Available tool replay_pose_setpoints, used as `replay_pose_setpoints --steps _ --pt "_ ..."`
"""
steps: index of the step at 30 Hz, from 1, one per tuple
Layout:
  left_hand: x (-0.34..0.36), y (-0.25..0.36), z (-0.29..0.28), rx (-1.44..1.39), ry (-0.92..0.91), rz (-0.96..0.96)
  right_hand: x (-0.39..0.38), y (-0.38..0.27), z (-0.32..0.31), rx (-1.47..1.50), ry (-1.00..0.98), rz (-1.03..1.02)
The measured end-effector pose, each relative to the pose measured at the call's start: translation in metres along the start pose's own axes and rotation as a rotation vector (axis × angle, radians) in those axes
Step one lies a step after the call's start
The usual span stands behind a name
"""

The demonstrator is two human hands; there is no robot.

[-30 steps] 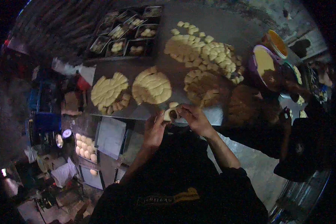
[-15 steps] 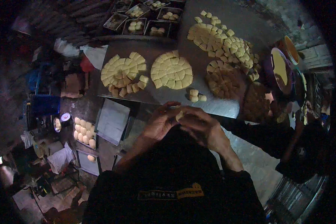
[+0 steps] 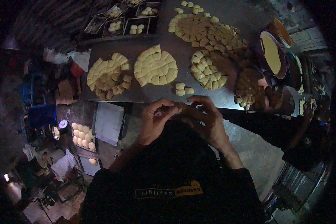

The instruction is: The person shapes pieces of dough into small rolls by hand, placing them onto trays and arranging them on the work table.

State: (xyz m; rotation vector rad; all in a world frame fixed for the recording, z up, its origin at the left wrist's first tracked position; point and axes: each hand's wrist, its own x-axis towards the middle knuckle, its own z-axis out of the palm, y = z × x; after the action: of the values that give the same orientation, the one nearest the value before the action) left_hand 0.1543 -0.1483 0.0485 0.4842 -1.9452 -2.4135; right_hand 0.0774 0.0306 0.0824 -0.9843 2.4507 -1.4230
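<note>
My left hand (image 3: pixel 155 118) and my right hand (image 3: pixel 206 121) meet close to my chest, just off the table's near edge. The fingertips of both are curled and pressed together; whatever they hold is hidden behind the fingers. Just beyond them, three small dough balls (image 3: pixel 180 92) sit together on the metal table (image 3: pixel 138 95). Past those lies a round of dough (image 3: pixel 155 66) scored into many pieces. Left of it is another cut dough round (image 3: pixel 109 72), partly broken up, with loose pieces at its near side. A third cut round (image 3: pixel 208 72) lies to the right.
Loaf tins (image 3: pixel 137 28) with dough balls stand at the far left. More dough pieces (image 3: pixel 209 35) spread across the far table. Bowls (image 3: pixel 271 56) stand at the right, near another person's dark sleeve (image 3: pixel 257 127). Lower left, a tray of rounded dough (image 3: pixel 84 136) lies beside a flat tray (image 3: pixel 108 123).
The table has shifted leftward in view. A pale dough piece showed between my fingertips before; now it is out of sight. My right fingers have lifted and curled more.
</note>
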Motion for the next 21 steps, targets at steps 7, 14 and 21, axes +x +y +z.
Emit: replay_pose_setpoints --steps 7,14,21 --pt "0.020 -0.012 0.037 -0.378 -0.079 -0.404 0.006 0.030 -0.044 0.023 -0.173 0.069" --pt "0.033 -0.012 0.073 -0.004 -0.262 -0.142 0.006 0.079 -0.076 0.470 -0.392 0.284" --pt "0.051 -0.046 0.087 -0.070 -0.127 -0.183 0.016 0.099 -0.077 0.064 -0.380 -0.069"
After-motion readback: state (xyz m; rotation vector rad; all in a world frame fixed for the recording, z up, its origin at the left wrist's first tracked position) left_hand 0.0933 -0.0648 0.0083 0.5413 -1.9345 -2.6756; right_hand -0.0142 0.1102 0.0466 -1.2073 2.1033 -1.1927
